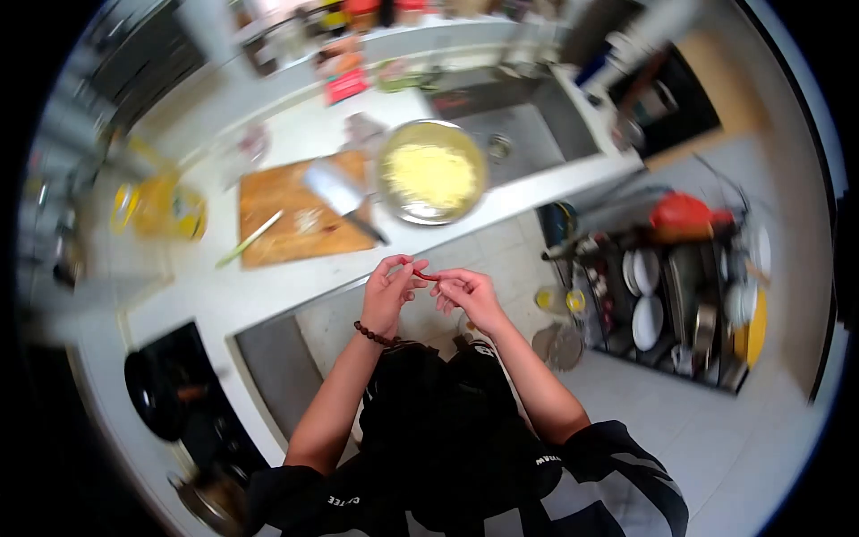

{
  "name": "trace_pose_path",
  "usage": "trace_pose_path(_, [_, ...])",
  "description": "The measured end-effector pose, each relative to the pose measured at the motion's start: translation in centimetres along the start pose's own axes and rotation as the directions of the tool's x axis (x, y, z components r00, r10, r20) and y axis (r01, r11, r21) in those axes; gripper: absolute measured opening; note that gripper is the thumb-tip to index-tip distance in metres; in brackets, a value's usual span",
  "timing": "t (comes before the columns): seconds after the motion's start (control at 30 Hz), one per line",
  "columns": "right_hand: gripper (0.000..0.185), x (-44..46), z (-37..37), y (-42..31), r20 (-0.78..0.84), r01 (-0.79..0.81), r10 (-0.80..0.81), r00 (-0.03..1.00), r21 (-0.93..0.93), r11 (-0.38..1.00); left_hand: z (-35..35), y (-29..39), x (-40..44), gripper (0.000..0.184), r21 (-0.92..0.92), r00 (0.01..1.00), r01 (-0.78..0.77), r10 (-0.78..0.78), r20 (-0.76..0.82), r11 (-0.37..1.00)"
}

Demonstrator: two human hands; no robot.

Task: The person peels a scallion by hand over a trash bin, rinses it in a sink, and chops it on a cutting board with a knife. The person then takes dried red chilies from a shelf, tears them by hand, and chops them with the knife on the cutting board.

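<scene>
L hand (391, 293): thumb + fingers pinched on one end of red chili (426, 276).
R hand (468, 295): fingertips pinched on other end.
Chili: btwn hands, in front of counter (219, 286); two-ended hold prob. for control.
Knife (331, 188): on board (259, 190), handle twd person, presumably for easy reach.
Bowl (436, 217): beside board, w/ yellow shreds (429, 174).

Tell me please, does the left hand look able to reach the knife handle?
Probably yes: the knife handle points toward the left hand, with nothing visible between them. However, that hand seems to hold a slim red item, which it would likely have to release first.
</scene>
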State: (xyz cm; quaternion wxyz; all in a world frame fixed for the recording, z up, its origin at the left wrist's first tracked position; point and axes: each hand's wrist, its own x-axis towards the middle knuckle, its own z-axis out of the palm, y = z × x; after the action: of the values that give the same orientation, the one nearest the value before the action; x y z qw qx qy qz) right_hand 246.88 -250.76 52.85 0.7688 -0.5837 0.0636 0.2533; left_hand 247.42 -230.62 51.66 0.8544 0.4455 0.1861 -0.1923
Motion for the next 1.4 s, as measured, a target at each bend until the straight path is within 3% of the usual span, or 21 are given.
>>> trace_pose_path(0.1, [0.023, -6.8, -6.7, -2.5, -0.266, 0.172, -0.167, 0.949, -0.004, 0.985, 9.5, -2.6, 1.9, 0.021, 0.159, 0.967, 0.099, -0.133, 0.218, 0.982])
trace_pose_path(0.17, [0.022, -11.5, -11.1, -3.4, -0.42, 0.251, -0.236, 0.876, -0.02, 0.968, 16.3, -5.5, 2.1, 0.021, 0.337, 0.92, 0.066, -0.188, 0.343, 0.939])
trace_pose_path(0.33, [0.012, -23.0, -21.4, -3.6, -0.736, 0.28, -0.323, 0.595, -0.187, 0.942, 30.1, -15.2, 2.3, 0.018, 0.539, 0.765, -0.025, -0.331, 0.552, 0.842])
trace_pose_path(0.4, [0.013, -27.9, -25.4, -3.0, -0.772, 0.311, -0.356, 0.527, -0.214, 0.926, 35.1, -19.2, 1.7, 0.017, 0.591, 0.641, -0.162, -0.371, 0.672, 0.79])
trace_pose_path(0.47, [0.017, -32.6, -28.9, -2.9, -0.803, 0.281, -0.335, 0.493, -0.217, 0.935, 40.4, -22.9, 0.5, 0.016, 0.619, 0.58, -0.182, -0.426, 0.695, 0.764])
trace_pose_path(0.53, [0.018, -36.3, -32.6, -2.9, -0.831, 0.227, -0.362, 0.423, -0.29, 0.93, 44.8, -26.2, -0.2, 0.015, 0.615, 0.418, -0.22, -0.496, 0.761, 0.757])
trace_pose_path(0.57, [0.019, -37.9, -33.5, -2.5, -0.831, 0.158, -0.392, 0.393, -0.36, 0.92, 46.2, -27.5, -0.9, 0.015, 0.629, 0.389, -0.217, -0.525, 0.757, 0.746])
trace_pose_path(0.63, [0.019, -40.8, -35.5, -2.0, -0.863, 0.166, -0.379, 0.334, -0.342, 0.925, 50.0, -30.0, -1.8, 0.013, 0.646, 0.369, -0.345, -0.535, 0.76, 0.681])
trace_pose_path(0.8, [0.02, -46.4, -39.8, -2.8, -0.937, 0.237, -0.3, 0.177, -0.255, 0.937, 56.6, -36.4, -1.3, 0.014, 0.655, 0.236, -0.356, -0.614, 0.753, 0.667])
trace_pose_path(0.87, [0.018, -47.9, -40.6, -3.0, -0.934, 0.038, -0.298, 0.199, -0.297, 0.954, 59.4, -36.9, -1.9, 0.017, 0.453, 0.063, -0.735, -0.615, 0.786, 0.505])
trace_pose_path(0.9, [0.018, -48.2, -40.8, -2.9, -0.946, 0.043, -0.28, 0.164, -0.277, 0.96, 60.9, -37.3, -2.3, 0.018, 0.402, 0.0, -0.775, -0.637, 0.771, 0.487])
trace_pose_path(1.0, [0.016, -48.8, -42.4, -4.0, -0.954, 0.015, -0.293, 0.067, -0.293, 0.956, 64.6, -38.2, -2.0, 0.018, 0.409, -0.061, -0.791, -0.722, 0.689, 0.456])
trace_pose_path(1.17, [0.01, -50.4, -43.9, -5.2, -0.982, 0.189, -0.188, -0.019, -0.188, 0.964, 69.8, -40.7, -0.8, 0.025, 0.395, -0.258, -0.732, -0.762, 0.594, 0.556])
trace_pose_path(1.3, [0.011, -51.3, -46.9, -1.9, -0.989, 0.298, -0.079, -0.125, -0.113, 0.948, 69.6, -46.0, 1.1, 0.034, 0.474, -0.26, -0.597, -0.715, 0.649, 0.647])
trace_pose_path(1.37, [0.012, -52.6, -49.7, 0.0, -0.926, 0.496, 0.145, -0.349, -0.051, 0.867, 68.8, -48.8, 3.2, 0.036, 0.561, -0.104, -0.624, -0.769, 0.63, 0.544])
trace_pose_path(1.4, [0.012, -53.7, -51.6, 0.6, -0.925, 0.496, 0.143, -0.353, -0.056, 0.866, 69.0, -49.2, 2.8, 0.036, 0.557, -0.108, -0.625, -0.768, 0.632, 0.546])
